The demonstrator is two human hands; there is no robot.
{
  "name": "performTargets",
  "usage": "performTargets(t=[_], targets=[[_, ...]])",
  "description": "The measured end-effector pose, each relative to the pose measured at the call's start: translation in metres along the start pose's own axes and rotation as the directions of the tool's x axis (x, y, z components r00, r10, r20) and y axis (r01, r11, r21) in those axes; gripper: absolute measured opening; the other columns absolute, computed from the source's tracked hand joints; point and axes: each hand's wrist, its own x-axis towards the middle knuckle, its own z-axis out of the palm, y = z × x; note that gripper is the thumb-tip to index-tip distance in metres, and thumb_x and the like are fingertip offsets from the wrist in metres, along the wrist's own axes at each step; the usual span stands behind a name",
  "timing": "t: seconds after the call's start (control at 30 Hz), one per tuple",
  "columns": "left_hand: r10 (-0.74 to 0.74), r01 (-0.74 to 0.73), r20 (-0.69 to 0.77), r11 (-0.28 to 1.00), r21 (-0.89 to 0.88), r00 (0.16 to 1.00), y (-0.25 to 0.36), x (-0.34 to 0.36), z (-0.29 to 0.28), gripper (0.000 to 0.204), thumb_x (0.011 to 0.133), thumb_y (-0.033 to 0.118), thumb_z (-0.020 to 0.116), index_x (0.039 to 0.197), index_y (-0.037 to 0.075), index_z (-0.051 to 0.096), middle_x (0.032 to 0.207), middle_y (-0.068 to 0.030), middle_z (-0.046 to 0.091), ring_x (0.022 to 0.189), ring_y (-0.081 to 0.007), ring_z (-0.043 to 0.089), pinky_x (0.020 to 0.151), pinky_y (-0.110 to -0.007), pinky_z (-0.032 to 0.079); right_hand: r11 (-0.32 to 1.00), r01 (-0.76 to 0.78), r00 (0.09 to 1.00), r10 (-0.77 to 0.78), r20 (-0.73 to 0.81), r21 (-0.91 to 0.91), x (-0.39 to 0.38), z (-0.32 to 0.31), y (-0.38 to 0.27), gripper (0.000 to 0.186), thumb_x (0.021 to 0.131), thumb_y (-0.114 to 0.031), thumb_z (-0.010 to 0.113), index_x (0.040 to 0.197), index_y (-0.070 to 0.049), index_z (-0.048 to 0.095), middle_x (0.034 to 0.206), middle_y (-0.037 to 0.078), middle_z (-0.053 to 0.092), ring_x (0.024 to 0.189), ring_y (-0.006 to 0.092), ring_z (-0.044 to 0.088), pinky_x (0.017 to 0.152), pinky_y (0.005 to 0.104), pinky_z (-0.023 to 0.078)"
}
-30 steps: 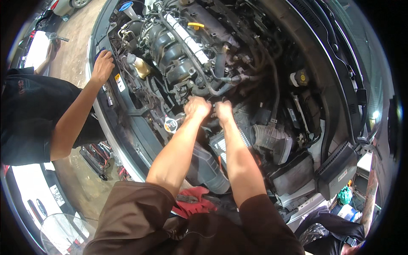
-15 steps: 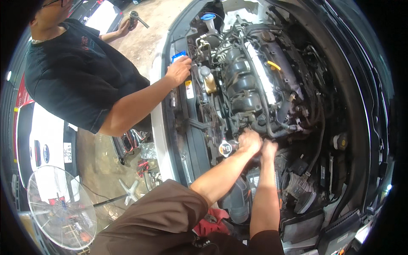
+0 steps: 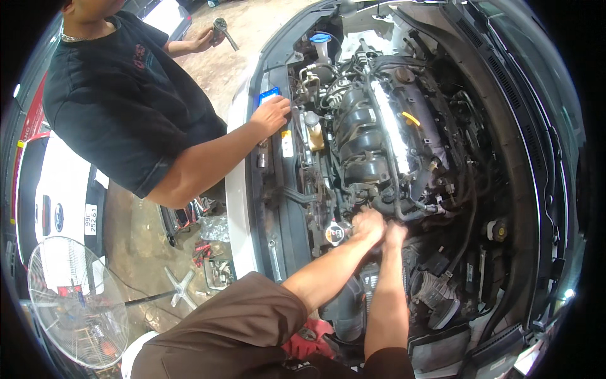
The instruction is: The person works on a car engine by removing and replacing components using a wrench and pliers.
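Note:
My left hand (image 3: 369,225) is down in the open engine bay, fingers curled into dark fittings below the black intake manifold (image 3: 361,139), just right of the silver radiator cap (image 3: 335,232). My right hand (image 3: 394,234) is closed close beside it, under a curved hose (image 3: 404,208). What either hand grips is hidden. The air intake duct (image 3: 344,306) and a corrugated rubber boot (image 3: 426,290) lie by my forearms, and a red cloth (image 3: 303,338) is below them.
At left a co-worker (image 3: 120,114) in a black shirt reaches to a blue case (image 3: 268,95) on the car's front edge, other hand holding a ratchet-like tool (image 3: 225,35). A pedestal fan (image 3: 76,297), white car (image 3: 63,189) and scattered tools (image 3: 214,265) are lower left.
The view has swung left, showing more of the co-worker and fan, with the engine shifted right in the picture. My hands remain at the same part of the engine, still closed.

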Motion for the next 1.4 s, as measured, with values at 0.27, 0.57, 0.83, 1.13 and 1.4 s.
performTargets(t=[0.27,0.57,0.83,1.13,1.4], targets=[[-0.220,0.218,0.027,0.937,-0.273,0.975,0.005,0.019,0.019,0.061,0.088,0.035,0.071,0.122,-0.015,0.065,0.127,-0.0326,0.064,0.111,-0.0429,0.072,0.093,-0.048,0.059,0.999,0.018,1.000,-0.017,-0.010,0.050,0.015,-0.007,0.009,0.036,0.085,0.002,0.054,0.118,0.014,0.067,0.116,0.014,0.071,0.101,0.0222,0.067,0.085,0.0388,0.057],[-0.182,0.176,-0.019,0.969,-0.174,0.983,-0.013,0.023,0.031,0.056,0.090,0.031,0.070,0.122,-0.015,0.065,0.125,-0.0320,0.067,0.111,-0.0422,0.072,0.093,-0.046,0.059,0.997,0.080,0.991,-0.081,-0.105,-0.017,-0.001,0.011,0.006,0.028,0.088,-0.006,0.060,0.109,0.008,0.070,0.106,0.012,0.072,0.088,0.0206,0.063,0.080,0.0394,0.055],[-0.134,0.125,-0.042,0.978,-0.168,0.990,-0.016,0.026,0.040,0.053,0.090,0.031,0.070,0.117,-0.014,0.068,0.125,-0.0332,0.066,0.110,-0.0427,0.072,0.091,-0.048,0.060,0.999,0.043,0.999,-0.043,-0.019,0.005,0.001,0.005,0.007,0.034,0.089,-0.005,0.057,0.118,0.009,0.067,0.113,0.013,0.071,0.092,0.0209,0.063,0.082,0.0369,0.056],[-0.118,0.114,-0.009,0.979,-0.167,0.993,-0.006,0.014,0.019,0.056,0.089,0.028,0.071,0.120,-0.018,0.063,0.122,-0.0331,0.067,0.113,-0.0433,0.071,0.095,-0.048,0.058,0.998,0.014,0.999,-0.016,-0.044,-0.057,0.012,-0.001,0.012,0.034,0.086,-0.003,0.054,0.115,0.009,0.068,0.110,0.013,0.071,0.091,0.0223,0.064,0.082,0.0391,0.056],[-0.113,0.118,0.039,0.976,-0.183,0.993,0.011,-0.007,-0.017,0.070,0.088,0.028,0.073,0.131,-0.020,0.046,0.119,-0.0320,0.070,0.115,-0.0439,0.070,0.099,-0.047,0.057,0.994,0.062,0.997,-0.065,0.039,0.085,0.018,-0.014,0.015,0.035,0.081,0.001,0.055,0.112,0.008,0.069,0.106,0.010,0.069,0.090,0.0222,0.063,0.083,0.0392,0.055]])
